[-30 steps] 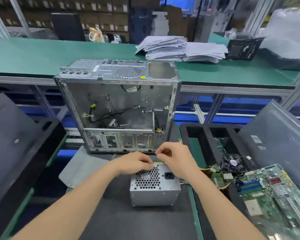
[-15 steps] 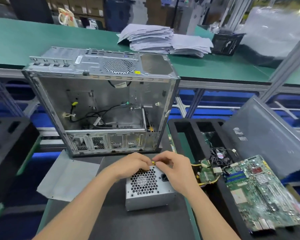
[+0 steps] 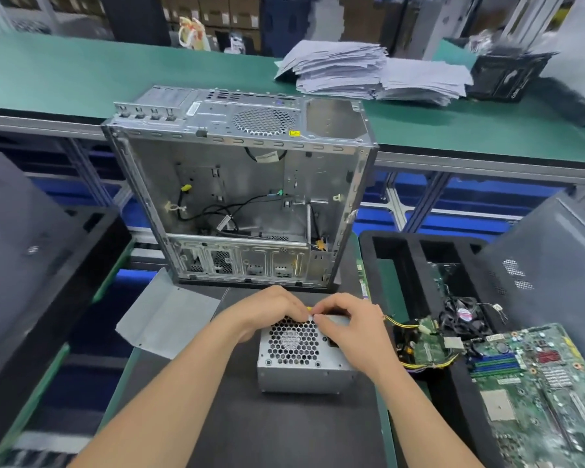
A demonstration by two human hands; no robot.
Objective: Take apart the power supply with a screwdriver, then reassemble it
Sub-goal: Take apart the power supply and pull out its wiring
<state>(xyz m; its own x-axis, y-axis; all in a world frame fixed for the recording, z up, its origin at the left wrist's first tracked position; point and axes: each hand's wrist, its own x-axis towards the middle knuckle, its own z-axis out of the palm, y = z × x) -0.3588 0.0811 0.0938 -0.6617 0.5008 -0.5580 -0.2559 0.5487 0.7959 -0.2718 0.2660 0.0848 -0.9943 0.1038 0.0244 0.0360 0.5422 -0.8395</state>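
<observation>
The grey metal power supply [image 3: 301, 373] stands on a black mat [image 3: 284, 434], its honeycomb fan grille facing me. My left hand [image 3: 271, 310] lies over the supply's top far edge with its fingers curled. From the right, my right hand [image 3: 352, 329] covers the socket side. The fingertips of both hands meet at the top edge and pinch a small yellow thing [image 3: 308, 309]; most of it is hidden, and I cannot tell what it is. Yellow and black wires [image 3: 399, 324] run from the supply to the right. No screwdriver shows plainly.
An open, stripped computer case [image 3: 237, 184] stands just behind the supply. A loose metal panel [image 3: 166, 319] lies to the left. On the right, a black foam tray [image 3: 395, 265] holds a fan [image 3: 461, 314] and a motherboard [image 3: 534, 383]. Paper stacks [image 3: 368, 72] sit on the far green bench.
My fingertips have come together at the supply's top edge, where they were slightly apart. My view has swung about; the supply itself stays put.
</observation>
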